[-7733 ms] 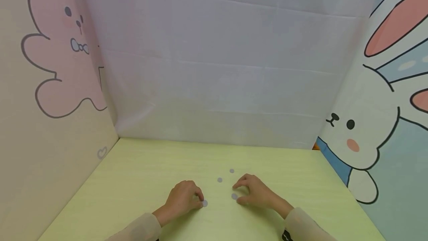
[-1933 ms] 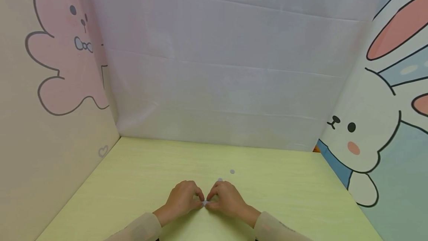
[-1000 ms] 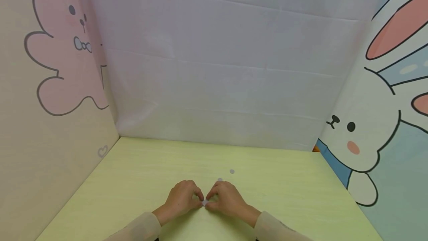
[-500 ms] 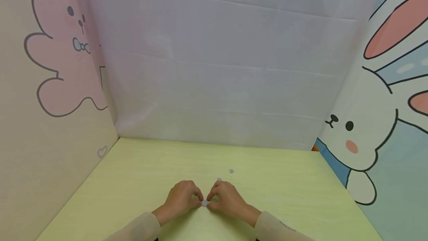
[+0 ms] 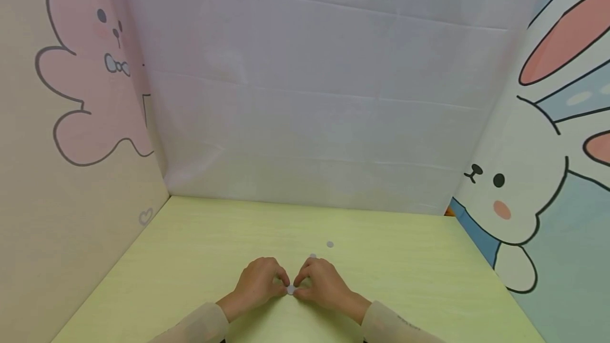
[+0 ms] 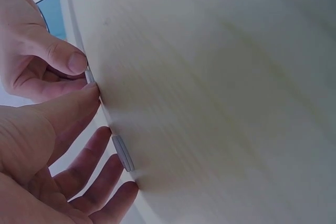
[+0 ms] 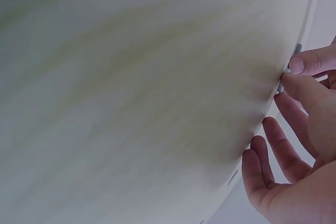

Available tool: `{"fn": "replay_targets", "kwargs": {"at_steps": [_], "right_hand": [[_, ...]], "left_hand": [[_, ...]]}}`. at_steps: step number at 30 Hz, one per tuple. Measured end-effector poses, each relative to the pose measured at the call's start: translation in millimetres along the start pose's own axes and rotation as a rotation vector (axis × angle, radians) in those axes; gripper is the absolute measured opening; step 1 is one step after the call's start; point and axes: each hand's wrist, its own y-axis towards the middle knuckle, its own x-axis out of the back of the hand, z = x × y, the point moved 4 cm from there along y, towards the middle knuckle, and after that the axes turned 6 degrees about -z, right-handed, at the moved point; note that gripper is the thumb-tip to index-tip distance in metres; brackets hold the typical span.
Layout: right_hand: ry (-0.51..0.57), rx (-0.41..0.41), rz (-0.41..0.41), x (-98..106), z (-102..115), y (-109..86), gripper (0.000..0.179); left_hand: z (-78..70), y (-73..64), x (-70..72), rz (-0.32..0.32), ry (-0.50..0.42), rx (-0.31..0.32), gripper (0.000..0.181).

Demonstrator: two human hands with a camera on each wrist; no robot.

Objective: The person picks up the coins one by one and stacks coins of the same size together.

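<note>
In the head view, my left hand (image 5: 259,279) and right hand (image 5: 323,283) meet over the yellow-green table (image 5: 209,237). Thumbs and forefingers of both hands pinch a small round grey disc (image 5: 291,290) from either side, low at the tabletop. Seen from the left wrist, the held disc (image 6: 89,76) shows edge-on between the fingertips. Another grey disc (image 6: 123,153), layered like a pair, stands beside the left hand's lower fingers; the left hand hides it in the head view. The right hand's other fingers (image 7: 278,145) curve down to the tabletop in the right wrist view.
Beyond the right hand lies a grey disc (image 5: 313,255), partly covered by its knuckles, and farther back another grey disc (image 5: 330,244). A white sheet (image 5: 305,94) closes off the back. Cartoon-printed walls (image 5: 505,195) stand at both sides.
Since the oldest frame, my right hand has moved left to meet the left hand; the disc that lay beside it is gone from there. Over the last second both hands barely shift.
</note>
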Motion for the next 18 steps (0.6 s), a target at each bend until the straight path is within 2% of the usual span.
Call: {"fn": "replay_targets", "kwargs": {"at_steps": [5,18], "right_hand": [[0.002,0.001,-0.008,-0.5,-0.8,-0.3,0.007],[0.023,0.002,-0.005,3.6,3.6,-0.2,0.008]], "left_hand": [[-1.1,-0.1,0.0,0.004,-0.003,0.006,0.013],[-0.7,-0.6,1.0,0.004,-0.007,-0.026,0.014]]}}
